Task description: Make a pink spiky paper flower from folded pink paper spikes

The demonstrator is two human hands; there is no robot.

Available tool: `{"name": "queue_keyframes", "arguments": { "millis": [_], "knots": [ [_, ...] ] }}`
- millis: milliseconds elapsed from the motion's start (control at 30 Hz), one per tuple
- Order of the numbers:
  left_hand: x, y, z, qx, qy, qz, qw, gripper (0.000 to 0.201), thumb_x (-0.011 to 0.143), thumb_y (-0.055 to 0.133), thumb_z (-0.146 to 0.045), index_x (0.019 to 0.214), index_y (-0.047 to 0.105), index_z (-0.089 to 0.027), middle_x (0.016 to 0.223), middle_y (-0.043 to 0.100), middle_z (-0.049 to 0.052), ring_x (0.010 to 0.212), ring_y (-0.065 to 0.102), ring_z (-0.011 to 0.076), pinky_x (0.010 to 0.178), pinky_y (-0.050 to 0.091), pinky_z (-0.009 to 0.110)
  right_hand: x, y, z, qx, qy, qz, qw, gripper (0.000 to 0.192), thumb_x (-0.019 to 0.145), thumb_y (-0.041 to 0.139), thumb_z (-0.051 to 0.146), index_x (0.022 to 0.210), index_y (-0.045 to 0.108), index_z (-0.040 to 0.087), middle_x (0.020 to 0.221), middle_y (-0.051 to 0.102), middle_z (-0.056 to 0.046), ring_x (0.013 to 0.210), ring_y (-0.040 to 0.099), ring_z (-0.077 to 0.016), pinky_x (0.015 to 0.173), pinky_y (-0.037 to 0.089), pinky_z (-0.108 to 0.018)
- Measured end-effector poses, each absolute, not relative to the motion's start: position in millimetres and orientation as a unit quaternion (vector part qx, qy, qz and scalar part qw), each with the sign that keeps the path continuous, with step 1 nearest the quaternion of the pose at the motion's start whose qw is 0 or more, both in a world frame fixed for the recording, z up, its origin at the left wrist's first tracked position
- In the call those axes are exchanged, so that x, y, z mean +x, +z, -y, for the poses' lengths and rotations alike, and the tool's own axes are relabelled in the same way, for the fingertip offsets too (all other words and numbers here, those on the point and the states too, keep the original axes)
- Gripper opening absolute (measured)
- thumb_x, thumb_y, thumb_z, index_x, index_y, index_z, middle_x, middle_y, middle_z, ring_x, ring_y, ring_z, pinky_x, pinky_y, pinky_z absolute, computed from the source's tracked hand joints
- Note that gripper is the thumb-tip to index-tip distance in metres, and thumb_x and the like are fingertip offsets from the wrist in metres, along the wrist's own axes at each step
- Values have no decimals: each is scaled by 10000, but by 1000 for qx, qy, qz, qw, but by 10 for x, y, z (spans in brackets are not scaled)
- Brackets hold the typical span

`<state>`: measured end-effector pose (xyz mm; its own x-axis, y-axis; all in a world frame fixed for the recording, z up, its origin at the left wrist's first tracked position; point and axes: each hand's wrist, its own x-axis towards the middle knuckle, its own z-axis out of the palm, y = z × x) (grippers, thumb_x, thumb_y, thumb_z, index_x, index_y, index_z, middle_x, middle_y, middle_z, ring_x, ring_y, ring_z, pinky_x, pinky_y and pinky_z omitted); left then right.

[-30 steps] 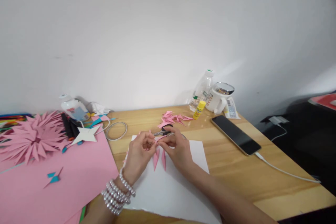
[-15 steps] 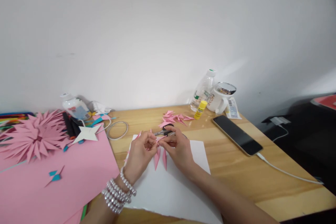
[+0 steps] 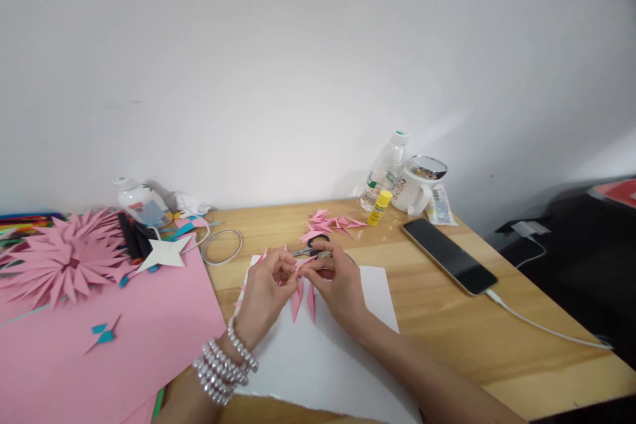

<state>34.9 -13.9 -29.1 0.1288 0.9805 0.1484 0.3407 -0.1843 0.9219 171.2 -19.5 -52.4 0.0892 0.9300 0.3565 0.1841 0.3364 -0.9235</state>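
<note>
Both forearms reach forward and inward, the left hand (image 3: 265, 291) and right hand (image 3: 336, 281) meeting fingertip to fingertip, fingers curled in a pinch.

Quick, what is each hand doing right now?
Left hand: closed, pinching the pink paper piece.
Right hand: closed, pinching the same pink paper piece from the other side.

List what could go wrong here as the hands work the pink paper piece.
The scissors lie just beyond the left hand and right hand, so a finger might catch the blades. The pink paper piece, pinched by both hands, may crease or tear. The phone cable could snag a forearm.
</note>
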Motion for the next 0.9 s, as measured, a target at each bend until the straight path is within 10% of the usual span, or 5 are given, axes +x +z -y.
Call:
{"name": "queue_keyframes", "arguments": {
  "millis": [900],
  "knots": [
    [354, -277, 146, 646, 413, -515, 382, 98, 653, 587, -182, 737, 536, -177, 624, 587, -17, 550, 563, 117, 496, 430, 210, 1712, -542, 208, -481, 351, 577, 559, 313, 712, 631, 223, 975, 464, 195, 684, 687, -11, 670, 668, -168, 622, 577, -296]
  ]
}}
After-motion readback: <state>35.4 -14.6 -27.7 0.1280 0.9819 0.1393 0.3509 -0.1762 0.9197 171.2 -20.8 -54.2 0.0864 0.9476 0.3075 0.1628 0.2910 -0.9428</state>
